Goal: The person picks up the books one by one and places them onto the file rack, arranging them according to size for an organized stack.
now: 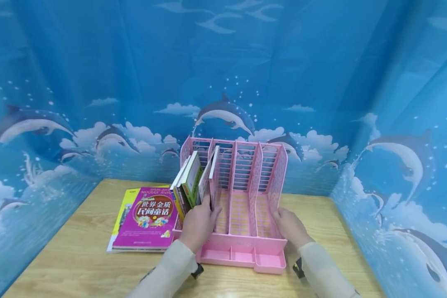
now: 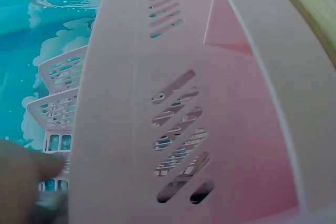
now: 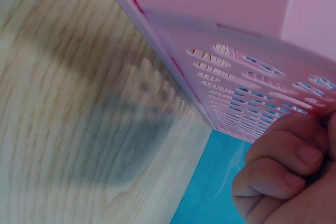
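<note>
A pink desktop book rack (image 1: 242, 238) with upright dividers stands on the table. Several books (image 1: 191, 178) lean in its left compartment, and a thin pale book (image 1: 214, 169) stands just right of them. My left hand (image 1: 196, 225) reaches over the rack's front and holds the thin book low down, thumb on its right; the other fingertips are hidden. In the left wrist view only part of this hand (image 2: 26, 179) shows beyond the pink front wall (image 2: 115, 103). My right hand (image 1: 291, 227) grips the rack's right side panel (image 3: 241, 85), its fingers curled in the right wrist view.
Left of the rack lies a stack of books, a purple book (image 1: 145, 219) on top and a yellow cover (image 1: 123, 209) beneath. Small trays (image 1: 242, 256) run along the rack's front. A blue dolphin curtain (image 1: 223, 82) encloses the wooden table (image 1: 78, 256) at back and sides.
</note>
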`<state>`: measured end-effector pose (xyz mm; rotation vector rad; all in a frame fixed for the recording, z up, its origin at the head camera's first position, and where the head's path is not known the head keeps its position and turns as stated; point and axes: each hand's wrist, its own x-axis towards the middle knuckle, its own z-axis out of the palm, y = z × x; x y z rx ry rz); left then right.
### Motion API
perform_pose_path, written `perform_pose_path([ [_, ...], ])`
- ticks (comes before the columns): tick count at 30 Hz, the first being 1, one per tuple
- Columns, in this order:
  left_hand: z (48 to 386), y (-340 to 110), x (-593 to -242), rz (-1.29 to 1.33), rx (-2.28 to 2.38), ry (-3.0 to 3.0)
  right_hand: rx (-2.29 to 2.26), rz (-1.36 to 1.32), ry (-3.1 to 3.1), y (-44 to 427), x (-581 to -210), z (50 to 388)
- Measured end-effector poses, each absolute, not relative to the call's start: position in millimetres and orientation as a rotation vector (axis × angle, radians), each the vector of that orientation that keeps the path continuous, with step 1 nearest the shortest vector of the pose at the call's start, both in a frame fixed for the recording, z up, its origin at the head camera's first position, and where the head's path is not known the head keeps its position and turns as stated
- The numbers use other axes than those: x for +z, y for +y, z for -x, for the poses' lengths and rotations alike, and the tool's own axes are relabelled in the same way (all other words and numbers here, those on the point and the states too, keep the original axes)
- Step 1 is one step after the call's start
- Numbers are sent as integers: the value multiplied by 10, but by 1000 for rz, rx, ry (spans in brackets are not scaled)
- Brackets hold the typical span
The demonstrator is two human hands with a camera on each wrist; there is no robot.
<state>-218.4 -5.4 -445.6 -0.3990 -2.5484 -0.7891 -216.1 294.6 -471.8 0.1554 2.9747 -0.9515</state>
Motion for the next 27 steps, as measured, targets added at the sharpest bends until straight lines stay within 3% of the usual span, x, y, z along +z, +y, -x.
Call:
perform_pose_path([
  [9,2106,-321,-4282,448,-924,-2133,-950,-136,2965,2933,-4726,2155],
  [16,2056,-622,-4172,450,-934,-2157,-937,-133,2984,2972,-4690,2130],
  [27,2169,-2027,-4278,-160,-868,-2818,-940,-124,2977,2919,-4704,2139],
])
